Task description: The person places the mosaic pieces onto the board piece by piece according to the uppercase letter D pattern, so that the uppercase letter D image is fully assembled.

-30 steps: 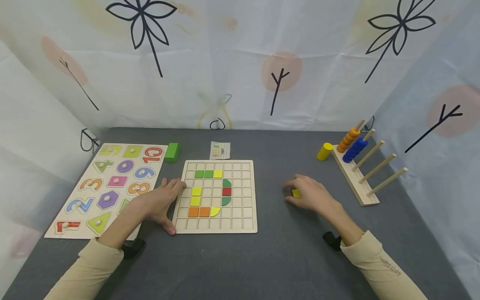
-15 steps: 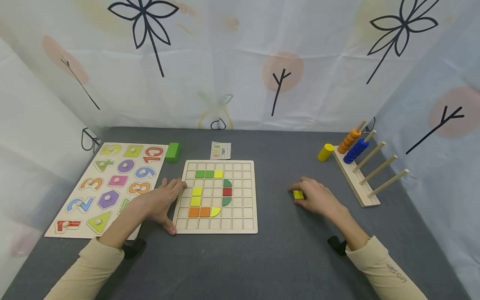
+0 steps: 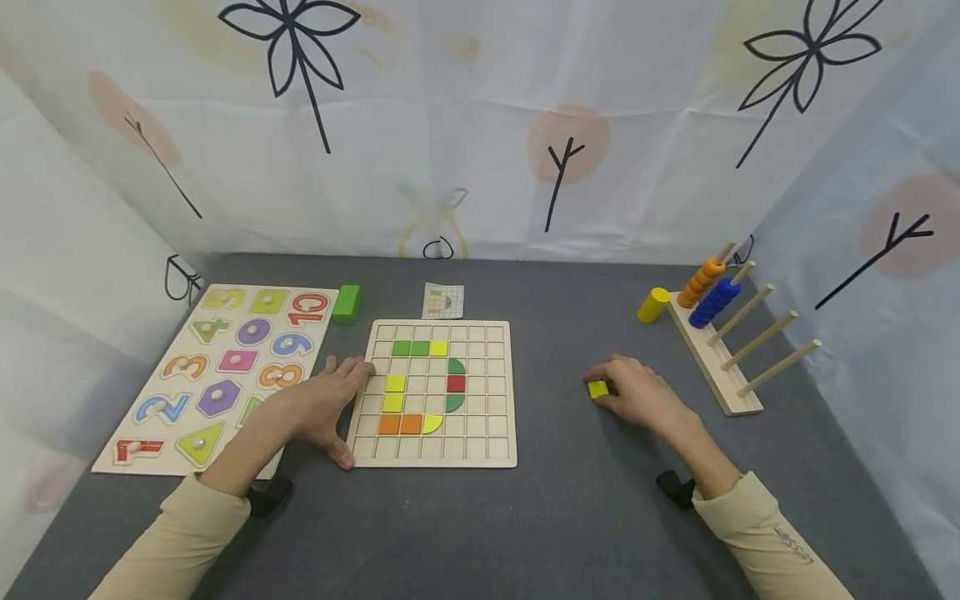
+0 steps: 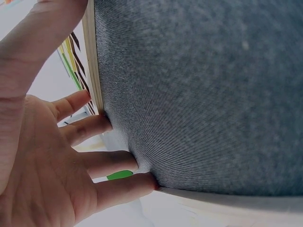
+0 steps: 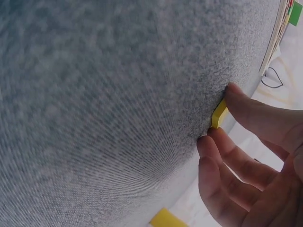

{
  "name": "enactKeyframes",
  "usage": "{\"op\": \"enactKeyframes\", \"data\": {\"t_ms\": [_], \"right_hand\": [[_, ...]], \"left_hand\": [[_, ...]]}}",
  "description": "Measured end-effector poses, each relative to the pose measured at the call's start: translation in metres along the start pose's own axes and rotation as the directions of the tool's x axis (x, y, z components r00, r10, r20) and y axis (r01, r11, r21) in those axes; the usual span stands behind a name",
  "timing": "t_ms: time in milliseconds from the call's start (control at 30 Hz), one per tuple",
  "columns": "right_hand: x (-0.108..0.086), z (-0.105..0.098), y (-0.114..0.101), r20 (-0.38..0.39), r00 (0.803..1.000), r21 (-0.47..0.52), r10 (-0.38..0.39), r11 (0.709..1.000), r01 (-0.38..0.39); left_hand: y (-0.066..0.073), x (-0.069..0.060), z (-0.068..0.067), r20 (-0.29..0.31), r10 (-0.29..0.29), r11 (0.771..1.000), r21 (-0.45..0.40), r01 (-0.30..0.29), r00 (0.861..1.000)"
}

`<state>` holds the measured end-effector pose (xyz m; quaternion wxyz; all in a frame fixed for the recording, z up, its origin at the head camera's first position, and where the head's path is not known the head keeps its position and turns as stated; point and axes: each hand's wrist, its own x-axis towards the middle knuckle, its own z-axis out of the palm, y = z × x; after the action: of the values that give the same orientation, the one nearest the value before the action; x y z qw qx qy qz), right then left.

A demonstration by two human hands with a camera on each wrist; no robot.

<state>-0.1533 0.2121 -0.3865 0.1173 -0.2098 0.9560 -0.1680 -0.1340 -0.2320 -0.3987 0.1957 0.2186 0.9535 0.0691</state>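
My right hand [image 3: 636, 395] pinches a yellow square tile [image 3: 597, 389] down at the tabletop, right of the grid board. In the right wrist view, the thumb lies on one side of the yellow tile [image 5: 219, 114] and a fingertip on the other. My left hand [image 3: 321, 410] rests with spread fingers along the left edge of the wooden grid board [image 3: 480, 433], thumb near its lower corner. On that board sit green, yellow, orange and red squares, along with rounded green and yellow pieces. The left wrist view shows fingers [image 4: 118, 189] reaching down to the cloth by the board's edge.
A number-and-shape puzzle board [image 3: 176, 400] lies under and beyond my left forearm. Behind stand a green block [image 3: 347, 305] and a small printed card [image 3: 443, 301]. At right are a yellow cylinder [image 3: 653, 305] and a peg stand [image 3: 708, 358] with orange and blue beads.
My right hand has shifted slightly right, and more of the yellow tile shows between its fingers. The left hand stays at the board's edge.
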Motion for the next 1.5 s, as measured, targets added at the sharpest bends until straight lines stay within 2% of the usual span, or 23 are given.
{"op": "enactKeyframes", "data": {"t_ms": [633, 1067, 1500], "right_hand": [[0.003, 0.004, -0.005, -0.011, 1.0, -0.015, 0.013, 1.0, -0.013], [0.014, 0.008, -0.032, -0.038, 0.999, -0.065, 0.007, 0.998, -0.01], [0.033, 0.01, -0.067, -0.038, 0.997, -0.042, -0.069, 0.997, 0.068]], "left_hand": [[-0.001, 0.001, 0.0, -0.005, 0.007, 1.0, 0.009, -0.007, 1.0], [0.0, 0.001, 0.001, 0.008, -0.014, 1.0, 0.006, 0.014, 1.0], [0.001, 0.001, -0.001, 0.022, -0.025, 1.0, -0.004, 0.025, 0.999]]}}
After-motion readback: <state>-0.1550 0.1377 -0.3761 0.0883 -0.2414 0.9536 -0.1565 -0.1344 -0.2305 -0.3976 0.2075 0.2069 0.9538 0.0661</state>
